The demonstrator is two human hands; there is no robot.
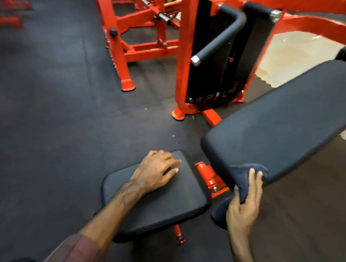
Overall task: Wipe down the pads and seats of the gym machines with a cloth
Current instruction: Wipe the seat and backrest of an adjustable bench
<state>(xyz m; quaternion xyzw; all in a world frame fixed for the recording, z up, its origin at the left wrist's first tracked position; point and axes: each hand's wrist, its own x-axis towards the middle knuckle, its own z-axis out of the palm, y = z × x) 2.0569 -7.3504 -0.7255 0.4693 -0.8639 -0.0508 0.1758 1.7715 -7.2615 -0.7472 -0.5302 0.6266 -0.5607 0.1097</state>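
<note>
Left hand (157,171) lay flat on seat (155,198) for support; right hand (243,204) gripped cloth (246,179) against backrest pad (285,123) edge.

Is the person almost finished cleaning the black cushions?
Hard to say what is already clean: no pad shows wipe marks. Right now the right hand presses a dark cloth on the lower edge of the long back pad, while the left hand rests flat on the seat. Most of the back pad lies beyond the cloth, and the red machines behind remain.
</note>
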